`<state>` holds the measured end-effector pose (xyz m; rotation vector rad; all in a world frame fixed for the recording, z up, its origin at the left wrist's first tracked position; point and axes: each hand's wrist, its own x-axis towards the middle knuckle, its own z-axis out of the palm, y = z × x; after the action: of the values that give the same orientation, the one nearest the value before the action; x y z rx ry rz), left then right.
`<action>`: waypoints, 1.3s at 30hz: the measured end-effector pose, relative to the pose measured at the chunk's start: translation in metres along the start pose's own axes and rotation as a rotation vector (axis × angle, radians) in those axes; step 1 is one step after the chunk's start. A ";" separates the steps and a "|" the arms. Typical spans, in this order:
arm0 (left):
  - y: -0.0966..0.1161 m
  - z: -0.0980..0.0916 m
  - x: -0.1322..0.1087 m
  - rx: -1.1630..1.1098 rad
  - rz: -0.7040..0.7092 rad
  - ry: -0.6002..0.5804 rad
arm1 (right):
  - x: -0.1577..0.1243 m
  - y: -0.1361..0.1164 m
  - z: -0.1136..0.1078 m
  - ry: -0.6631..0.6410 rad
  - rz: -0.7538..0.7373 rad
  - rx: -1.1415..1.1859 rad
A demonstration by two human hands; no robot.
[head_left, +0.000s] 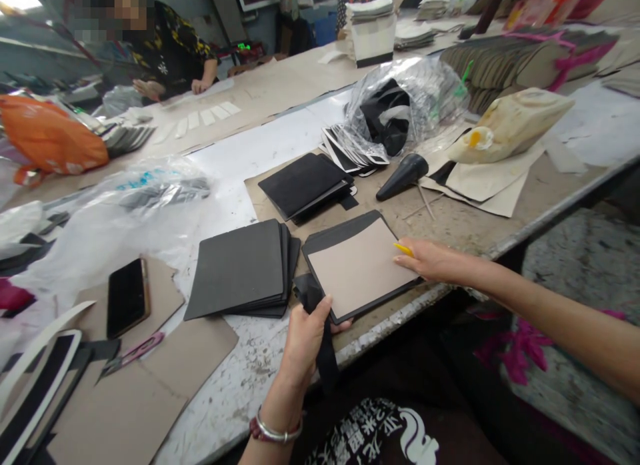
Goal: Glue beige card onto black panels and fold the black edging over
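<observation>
A flat beige panel with black folded edges (357,265) lies at the table's near edge. My left hand (306,337) is closed on a black strip (320,331) that hangs down from the panel's near left corner. My right hand (430,259) rests on the panel's right edge and pinches a small yellow tool (403,249). A stack of black squares (243,268) sits just left of the panel.
Another black stack (303,183) lies behind, with a black cone (403,177), a clear bag of black pieces (395,115) and a beige sack (510,123). A phone (126,297) and pink scissors (135,351) lie left. A person (173,51) works at the far side.
</observation>
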<state>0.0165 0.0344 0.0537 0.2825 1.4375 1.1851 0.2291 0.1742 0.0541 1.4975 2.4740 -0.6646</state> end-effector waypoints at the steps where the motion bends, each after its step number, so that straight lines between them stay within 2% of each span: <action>1: 0.000 0.000 0.000 0.012 -0.004 -0.002 | 0.000 0.001 0.001 0.009 -0.004 -0.002; 8: 0.004 0.002 0.000 0.084 0.011 -0.006 | -0.001 0.002 0.000 0.012 -0.045 0.016; 17: 0.003 -0.003 0.000 0.060 0.002 -0.022 | -0.008 -0.009 -0.012 -0.056 -0.003 0.067; 30: 0.008 -0.001 -0.002 0.042 -0.010 -0.036 | -0.006 -0.008 -0.010 -0.109 0.039 0.084; 39: 0.000 -0.007 0.003 0.042 0.020 -0.047 | -0.009 -0.010 -0.013 -0.111 0.053 0.083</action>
<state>0.0096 0.0333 0.0507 0.3517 1.4229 1.1585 0.2254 0.1690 0.0714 1.5057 2.3428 -0.8266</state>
